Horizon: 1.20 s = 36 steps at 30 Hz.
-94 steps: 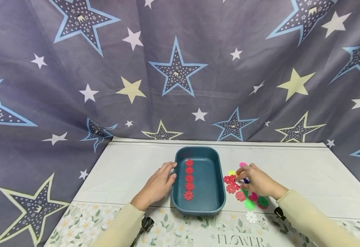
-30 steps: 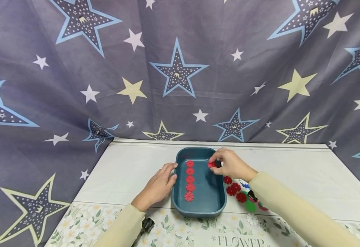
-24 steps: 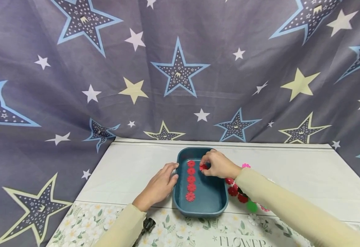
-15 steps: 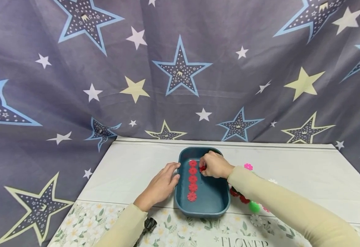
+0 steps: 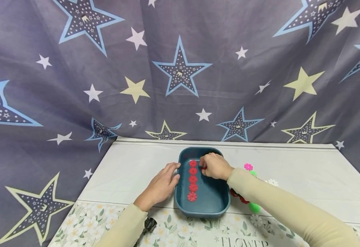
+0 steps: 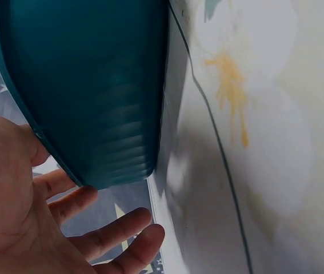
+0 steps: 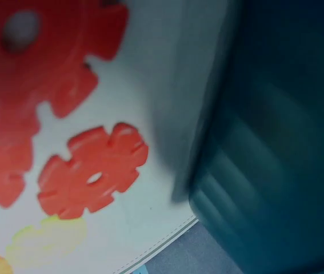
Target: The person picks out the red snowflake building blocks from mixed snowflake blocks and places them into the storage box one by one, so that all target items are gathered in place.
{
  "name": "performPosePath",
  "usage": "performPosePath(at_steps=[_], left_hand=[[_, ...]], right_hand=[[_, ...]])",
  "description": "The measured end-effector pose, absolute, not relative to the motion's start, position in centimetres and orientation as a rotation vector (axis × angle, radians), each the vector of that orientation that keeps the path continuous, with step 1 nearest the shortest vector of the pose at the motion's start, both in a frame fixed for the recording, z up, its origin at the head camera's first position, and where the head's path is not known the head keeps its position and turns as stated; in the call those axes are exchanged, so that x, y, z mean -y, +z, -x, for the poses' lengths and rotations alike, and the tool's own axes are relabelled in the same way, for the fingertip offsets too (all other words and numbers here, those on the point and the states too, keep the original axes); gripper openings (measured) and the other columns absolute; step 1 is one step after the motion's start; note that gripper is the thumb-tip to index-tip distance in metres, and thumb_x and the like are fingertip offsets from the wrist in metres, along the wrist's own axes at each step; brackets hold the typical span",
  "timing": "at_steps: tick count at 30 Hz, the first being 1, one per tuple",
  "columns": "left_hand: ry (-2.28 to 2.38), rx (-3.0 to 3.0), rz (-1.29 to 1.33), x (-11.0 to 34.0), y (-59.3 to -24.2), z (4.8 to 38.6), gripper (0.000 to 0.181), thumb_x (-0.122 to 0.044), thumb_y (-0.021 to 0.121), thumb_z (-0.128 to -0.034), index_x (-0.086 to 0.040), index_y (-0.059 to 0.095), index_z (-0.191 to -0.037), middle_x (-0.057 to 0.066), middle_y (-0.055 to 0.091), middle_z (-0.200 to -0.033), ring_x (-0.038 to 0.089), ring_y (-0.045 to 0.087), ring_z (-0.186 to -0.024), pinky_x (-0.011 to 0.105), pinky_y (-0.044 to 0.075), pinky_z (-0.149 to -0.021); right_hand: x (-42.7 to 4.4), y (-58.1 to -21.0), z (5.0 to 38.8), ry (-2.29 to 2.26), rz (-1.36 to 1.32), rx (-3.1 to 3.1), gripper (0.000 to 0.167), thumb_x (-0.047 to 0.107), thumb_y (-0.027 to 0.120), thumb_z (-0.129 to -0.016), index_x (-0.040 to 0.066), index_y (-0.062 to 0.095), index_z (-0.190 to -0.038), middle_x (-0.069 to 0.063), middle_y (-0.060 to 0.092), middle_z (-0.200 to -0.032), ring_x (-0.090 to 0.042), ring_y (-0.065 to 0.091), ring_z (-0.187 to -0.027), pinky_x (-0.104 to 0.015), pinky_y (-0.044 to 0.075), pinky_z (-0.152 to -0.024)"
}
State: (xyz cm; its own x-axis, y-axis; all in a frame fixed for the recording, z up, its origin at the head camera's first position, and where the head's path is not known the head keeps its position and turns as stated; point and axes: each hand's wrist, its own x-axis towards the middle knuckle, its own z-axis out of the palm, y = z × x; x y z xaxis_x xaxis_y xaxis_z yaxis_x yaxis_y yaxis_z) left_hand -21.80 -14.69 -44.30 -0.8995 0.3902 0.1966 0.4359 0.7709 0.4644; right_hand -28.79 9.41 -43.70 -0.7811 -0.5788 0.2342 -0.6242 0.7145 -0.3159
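Inside the dark teal tray [image 5: 209,202], several red notched plastic discs [image 5: 193,179] lie in a lengthwise column at the left. My right hand [image 5: 214,166] is lowered into the tray's upper part, to the right of that column. Its thumb and fingers pinch another red disc [image 5: 203,168], mostly hidden by the fingers. My left hand [image 5: 159,183] touches the tray's left rim with relaxed, extended fingers; the left wrist view shows its fingertips [image 6: 84,200] against the rim. The right hand is out of sight in the right wrist view.
Right of the tray lies a loose pile of discs, partly under the right sleeve [image 5: 278,199]: pink [image 5: 248,166], green [image 5: 254,207], white [image 5: 256,220] and red [image 7: 93,174]. A starry curtain [image 5: 180,113] hangs behind the table.
My right hand has gone from the pile to the tray with a red disc and lowered it beside the column. In the last half second it barely moves. The left hand stays at the rim.
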Motion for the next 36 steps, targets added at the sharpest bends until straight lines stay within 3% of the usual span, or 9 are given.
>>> performPosePath(at_steps=[12, 20, 25, 36], left_hand=[[-0.780, 2.867, 0.690, 14.3, -44.2, 21.8, 0.042, -0.025, 0.045, -0.1011, -0.010, 0.044, -0.140, 0.005, 0.042, -0.140, 0.021, 0.041, -0.128, 0.041, 0.036, -0.102], [-0.791, 2.879, 0.678, 14.2, -44.3, 21.6, 0.041, -0.024, 0.045, -0.1010, -0.009, 0.045, -0.139, 0.006, 0.043, -0.139, 0.024, 0.041, -0.128, 0.043, 0.036, -0.102], [-0.795, 2.877, 0.671, 14.3, -44.3, 21.6, 0.041, -0.024, 0.045, -0.1008, -0.010, 0.045, -0.139, 0.006, 0.042, -0.140, 0.025, 0.042, -0.127, 0.044, 0.036, -0.101], [-0.790, 2.876, 0.660, 14.5, -44.3, 21.8, 0.041, -0.025, 0.044, -0.1015, -0.011, 0.044, -0.140, 0.004, 0.042, -0.140, 0.024, 0.042, -0.127, 0.044, 0.036, -0.101]], right_hand=[[-9.7, -43.6, 28.4, 0.451, -0.897, 2.816, 0.014, 0.014, 0.076, -0.073, 0.012, 0.072, -0.086, 0.004, 0.062, -0.073, -0.018, 0.050, -0.072, -0.034, 0.047, -0.067], [-10.1, -43.4, 28.3, 0.720, -0.856, 2.707, 0.008, 0.010, 0.071, -0.079, 0.009, 0.071, -0.086, 0.001, 0.063, -0.082, -0.017, 0.053, -0.079, -0.033, 0.047, -0.071], [-12.2, -42.1, 27.8, 0.863, -0.838, 2.581, 0.014, 0.008, 0.072, -0.079, 0.006, 0.072, -0.092, -0.002, 0.065, -0.091, -0.018, 0.058, -0.087, -0.035, 0.049, -0.077], [-19.3, -41.6, 25.8, 0.810, -0.757, 2.655, 0.013, 0.007, 0.074, -0.079, 0.011, 0.070, -0.091, -0.002, 0.065, -0.092, -0.022, 0.058, -0.086, -0.036, 0.048, -0.068]])
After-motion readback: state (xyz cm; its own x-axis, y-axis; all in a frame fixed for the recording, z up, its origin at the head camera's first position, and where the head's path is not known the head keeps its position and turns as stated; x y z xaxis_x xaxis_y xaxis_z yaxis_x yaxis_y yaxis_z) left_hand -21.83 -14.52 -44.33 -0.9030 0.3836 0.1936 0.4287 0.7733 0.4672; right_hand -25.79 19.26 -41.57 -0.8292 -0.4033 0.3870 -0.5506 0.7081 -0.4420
